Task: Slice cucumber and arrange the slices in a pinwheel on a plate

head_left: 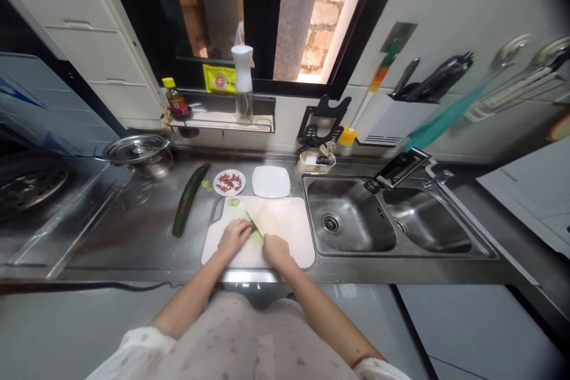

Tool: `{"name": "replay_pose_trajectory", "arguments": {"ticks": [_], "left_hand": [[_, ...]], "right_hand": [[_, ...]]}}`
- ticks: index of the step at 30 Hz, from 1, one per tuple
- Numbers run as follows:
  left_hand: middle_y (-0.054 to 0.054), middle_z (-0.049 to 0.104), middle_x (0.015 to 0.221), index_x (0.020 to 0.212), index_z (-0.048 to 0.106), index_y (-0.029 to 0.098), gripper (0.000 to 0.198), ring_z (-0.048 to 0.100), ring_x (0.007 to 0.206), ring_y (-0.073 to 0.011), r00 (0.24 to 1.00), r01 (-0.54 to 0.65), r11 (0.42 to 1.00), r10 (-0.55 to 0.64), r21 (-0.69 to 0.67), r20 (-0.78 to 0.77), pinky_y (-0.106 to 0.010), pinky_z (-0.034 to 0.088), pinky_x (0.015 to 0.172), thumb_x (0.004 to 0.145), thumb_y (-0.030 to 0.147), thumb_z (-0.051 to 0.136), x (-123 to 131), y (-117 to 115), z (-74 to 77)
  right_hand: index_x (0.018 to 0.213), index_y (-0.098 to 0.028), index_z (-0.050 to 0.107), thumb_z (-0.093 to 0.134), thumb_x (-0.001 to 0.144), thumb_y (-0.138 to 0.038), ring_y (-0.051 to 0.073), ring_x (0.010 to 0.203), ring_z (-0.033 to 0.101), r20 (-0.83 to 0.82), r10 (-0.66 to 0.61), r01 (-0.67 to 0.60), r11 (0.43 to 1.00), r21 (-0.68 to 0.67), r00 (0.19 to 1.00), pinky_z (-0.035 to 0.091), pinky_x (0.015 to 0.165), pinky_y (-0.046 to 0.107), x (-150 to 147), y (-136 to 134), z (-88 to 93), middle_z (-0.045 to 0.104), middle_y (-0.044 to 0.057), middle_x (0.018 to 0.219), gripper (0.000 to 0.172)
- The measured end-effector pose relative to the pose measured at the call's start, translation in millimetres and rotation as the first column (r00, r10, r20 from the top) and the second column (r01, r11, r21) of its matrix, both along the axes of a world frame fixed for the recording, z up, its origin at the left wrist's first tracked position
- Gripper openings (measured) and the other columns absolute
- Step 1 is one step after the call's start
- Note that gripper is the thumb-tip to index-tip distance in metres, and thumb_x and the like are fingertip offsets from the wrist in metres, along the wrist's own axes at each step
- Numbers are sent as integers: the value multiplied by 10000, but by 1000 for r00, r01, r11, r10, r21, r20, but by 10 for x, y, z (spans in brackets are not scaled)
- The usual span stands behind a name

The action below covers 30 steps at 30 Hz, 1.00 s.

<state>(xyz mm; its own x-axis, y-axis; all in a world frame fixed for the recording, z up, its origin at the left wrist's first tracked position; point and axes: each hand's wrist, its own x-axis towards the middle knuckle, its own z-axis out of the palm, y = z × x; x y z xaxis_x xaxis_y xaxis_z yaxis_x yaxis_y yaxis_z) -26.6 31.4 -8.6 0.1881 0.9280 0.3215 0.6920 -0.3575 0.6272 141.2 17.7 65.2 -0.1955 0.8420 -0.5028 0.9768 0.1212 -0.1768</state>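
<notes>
My right hand (275, 250) is closed round the handle of a knife (255, 226), its blade slanting away to the upper left over a white cutting board (296, 231). Beside the blade, my left hand (235, 237) has its fingers curled down on a dark green piece of cucumber (253, 228), mostly hidden by the fingers and the knife. A few round cucumber slices (233, 202) lie at the board's upper left. Left of the board rests a long dark green cucumber (190, 200), with pale end pieces (206, 185) near its top.
Behind the board stand a small plate of chopped red pieces (229, 182) and a white square plate (271, 180). On the right is a double sink (351, 214) with a black faucet (398, 169). A lidded steel pot (154, 160) stands at back left, below a bottle shelf (222, 123).
</notes>
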Motion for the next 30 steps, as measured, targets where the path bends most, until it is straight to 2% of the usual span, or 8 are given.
{"name": "replay_pose_trajectory", "arguments": {"ticks": [13,21,30], "left_hand": [[-57,694,971,986,706,225,184,618,936,-188,1000,-18,1000,18,0,22,-335,494,859,900,265,549,-6,4,-45],[-50,699,960,993,705,227,187,626,915,-185,1000,-16,999,17,-28,11,-326,488,840,905,265,544,-8,6,-2],[-47,696,970,996,695,227,195,621,934,-188,999,-36,997,37,-70,9,-331,482,862,903,289,535,-19,25,-38]], "right_hand": [[1078,-141,633,387,887,-102,233,991,656,14,-8,8,1000,-1,1000,464,760,297,279,-335,-96,693,156,1016,314],[1077,-148,635,402,881,-127,235,982,652,10,-7,7,1000,-16,1000,454,750,296,349,-353,-8,692,138,1035,306],[1091,-172,630,378,928,-223,217,937,651,-17,-27,28,997,78,999,424,729,282,416,-368,14,699,130,969,304]]}}
